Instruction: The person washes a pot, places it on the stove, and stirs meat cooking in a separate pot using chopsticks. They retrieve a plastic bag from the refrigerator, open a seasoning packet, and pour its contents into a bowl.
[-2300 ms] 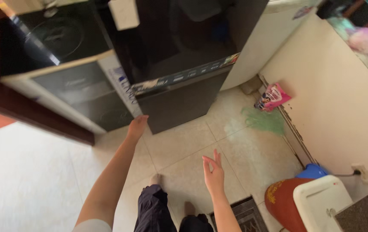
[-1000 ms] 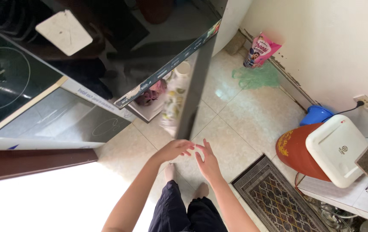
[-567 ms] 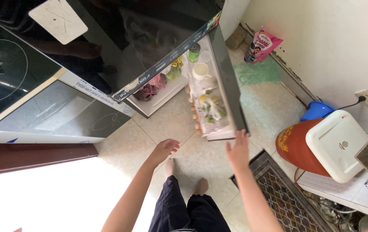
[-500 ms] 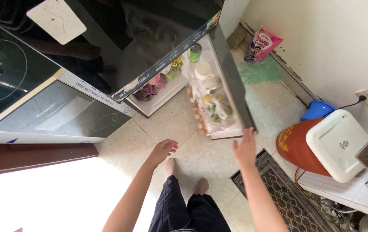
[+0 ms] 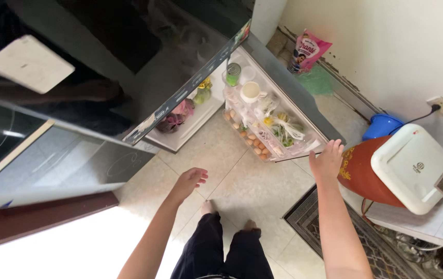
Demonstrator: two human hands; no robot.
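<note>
While I look straight down, pale tiled floor [image 5: 242, 175] fills room centre, patterned rug [image 5: 335, 227] at right. My right hand [image 5: 327, 161] spread flat, fingertips on edge of open fridge door [image 5: 283, 111], gripping nothing. My left hand [image 5: 189, 181] loose, half-open, empty, above tiles. Eggs [image 5: 250, 138] line door shelf. Red jar [image 5: 363, 173] against white wall [image 5: 387, 46].

Two hands show: the left hand [image 5: 188, 181] at seven o'clock and the right hand [image 5: 327, 161] at four o'clock. One fridge door [image 5: 278, 111] stands open at one o'clock, holding one green can [image 5: 233, 73], one white cup [image 5: 251, 91] and about ten eggs [image 5: 247, 137]. One pink bag [image 5: 307, 50], one blue bowl [image 5: 382, 125], one rug [image 5: 335, 227].
</note>
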